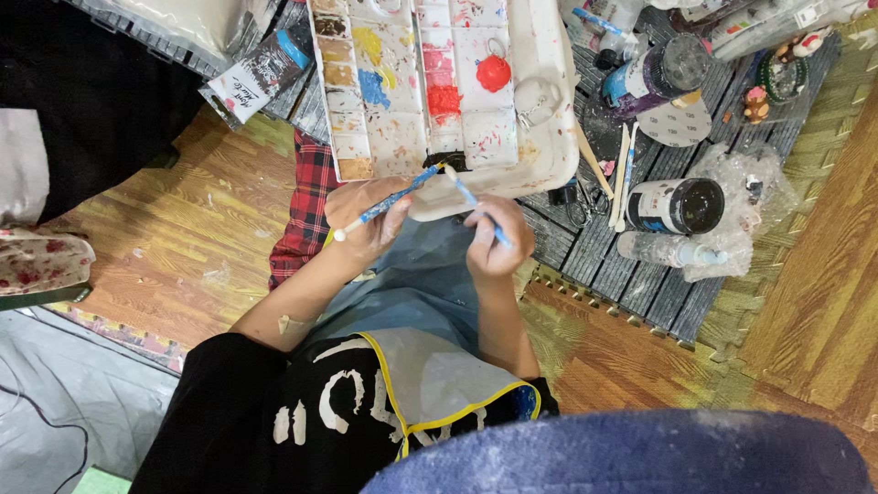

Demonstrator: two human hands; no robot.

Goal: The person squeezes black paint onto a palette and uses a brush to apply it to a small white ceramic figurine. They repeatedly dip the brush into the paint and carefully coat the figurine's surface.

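Blue-patterned brush handles sit in both my hands, crossed just above my lap. My left hand [370,224] is curled closed around one paintbrush [384,203], pale butt end poking out to the left, tip angled up toward the palette, apparently so the bristles reach the wells. My right hand [494,240] pinches a second brush [476,203] between thumb and fingers, its tip leaning inward to meet the first. Just beyond both fists lies a white paint palette [540,137], smeared yellow, blue and red, close enough to dip. To its right stand dark paint jars [675,206] on grey slatted matting [631,284]. Under my left hand, red plaid cloth [306,206].
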